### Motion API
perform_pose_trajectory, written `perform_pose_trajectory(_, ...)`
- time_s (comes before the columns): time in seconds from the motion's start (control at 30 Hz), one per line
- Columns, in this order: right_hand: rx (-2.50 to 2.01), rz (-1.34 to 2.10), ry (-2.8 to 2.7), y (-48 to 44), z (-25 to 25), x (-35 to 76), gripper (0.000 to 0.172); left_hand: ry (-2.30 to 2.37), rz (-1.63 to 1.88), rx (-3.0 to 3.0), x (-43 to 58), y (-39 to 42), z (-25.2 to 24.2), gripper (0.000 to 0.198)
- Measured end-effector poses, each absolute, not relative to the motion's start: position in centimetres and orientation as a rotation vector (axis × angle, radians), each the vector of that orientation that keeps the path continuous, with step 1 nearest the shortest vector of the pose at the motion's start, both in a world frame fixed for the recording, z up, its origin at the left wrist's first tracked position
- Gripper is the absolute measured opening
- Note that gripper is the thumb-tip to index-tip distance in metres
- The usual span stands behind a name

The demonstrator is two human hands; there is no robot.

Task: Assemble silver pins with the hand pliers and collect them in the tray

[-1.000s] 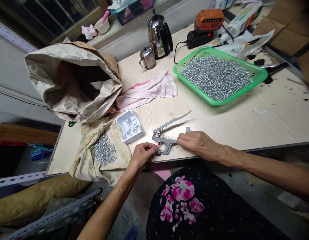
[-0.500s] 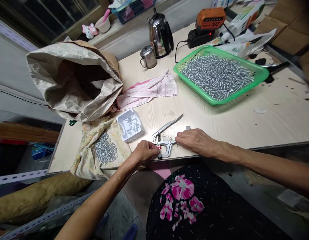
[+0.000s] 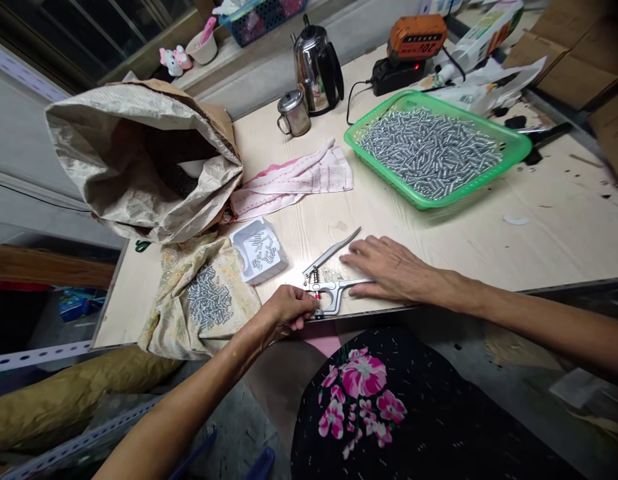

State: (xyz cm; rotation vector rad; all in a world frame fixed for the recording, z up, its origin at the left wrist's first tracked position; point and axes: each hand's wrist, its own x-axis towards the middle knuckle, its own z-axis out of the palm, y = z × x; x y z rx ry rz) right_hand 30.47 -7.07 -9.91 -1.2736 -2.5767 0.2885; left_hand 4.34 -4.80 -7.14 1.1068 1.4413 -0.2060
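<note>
A pair of grey hand-press pliers (image 3: 333, 294) lies at the table's front edge, its handles apart, with a spring and a red part near its head. My left hand (image 3: 291, 307) is closed in a pinch at the head; whatever its fingertips hold is too small to make out. My right hand (image 3: 393, 267) has its fingers stretched out and apart over the handle ends, the lower handle running under it. Left of the pliers, a small white box (image 3: 253, 263) holds some little metal pins, and a heap of similar pins (image 3: 209, 300) lies on a yellowish cloth (image 3: 173, 287).
A green basket (image 3: 383, 177) full of metal pins stands at the right. Behind are a pink-white towel (image 3: 309, 175), a metal cup (image 3: 295, 115), a kettle (image 3: 313, 67) and an orange battery on a charger (image 3: 417, 37). A large open paper sack (image 3: 89, 153) stands at the left.
My right hand has let its fingers spread and lifted them from the handle, where they were closed before. My left hand stays pinched at the pliers' head. The view has shifted slightly.
</note>
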Motion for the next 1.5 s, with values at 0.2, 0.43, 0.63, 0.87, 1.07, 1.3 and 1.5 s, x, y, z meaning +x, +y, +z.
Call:
perform_pose_trajectory(0.2,-1.299,0.183,-2.642,-4.5,-9.5,31.1,0.101,1.468,-0.181,1.083,4.5,-4.9,-7.1,0.033)
perform_pose_trajectory(0.43,-1.3,0.279,-2.788,-3.7,-8.8,30.6,0.095,1.476,-0.182,1.071,4.7,-5.2,-6.9,0.034)
perform_pose_trajectory(0.63,-1.317,0.245,-2.842,-4.1,-7.8,30.3,0.068,1.494,-0.151,1.048,5.1,-5.2,-6.5,0.034)
perform_pose_trajectory(0.87,-1.23,0.446,-2.664,-5.6,-8.7,31.1,0.035,1.603,-0.122,1.525,4.5,-7.5,-5.4,0.034)
perform_pose_trajectory(1.07,-1.118,0.286,-2.57,-5.8,-6.2,30.7,0.034,1.359,0.307,2.624,6.5,-7.9,-3.1,0.059)
perform_pose_trajectory(1.3,-1.072,-0.279,-2.594,-1.3,-1.4,26.2,0.036,1.566,0.072,2.798,8.1,-1.1,-0.4,0.058)
perform_pose_trajectory(1.5,-1.318,-0.47,-2.51,2.5,-0.9,21.8,0.029,1.822,-0.017,2.774,6.3,2.2,0.2,0.041)
